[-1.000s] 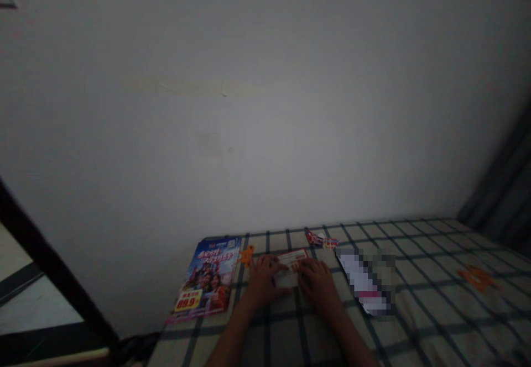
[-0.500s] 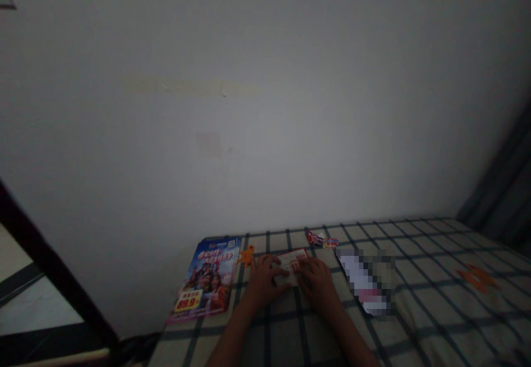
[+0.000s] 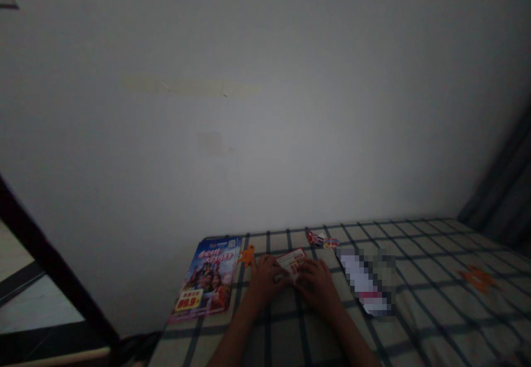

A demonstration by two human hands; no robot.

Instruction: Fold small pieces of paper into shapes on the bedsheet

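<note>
A printed sheet of paper [image 3: 290,258], white with red print, lies between my two hands on the checked cloth. My left hand [image 3: 265,278] grips its left side, fingers bent over the paper and thumb at the near edge. Opposite it, my right hand [image 3: 314,281] closes on the right side with curled fingers. Both thumbs nearly meet at the sheet's near edge. Part of the paper is hidden under the fingers. Just beyond my left hand sits an orange star-like cutout [image 3: 247,256].
A stack of colourful flyers [image 3: 207,278] lies to the left. A folded red-and-white paper piece [image 3: 321,239] rests near the wall [image 3: 265,135]. Rightward are a blurred-out flat item [image 3: 365,284] and another orange piece [image 3: 479,278]. Checked cloth [image 3: 415,245] covers the surface.
My thumbs have come closer together at the paper's near edge, and the sheet has shifted and tilted slightly. The surrounding things stay where they were.
</note>
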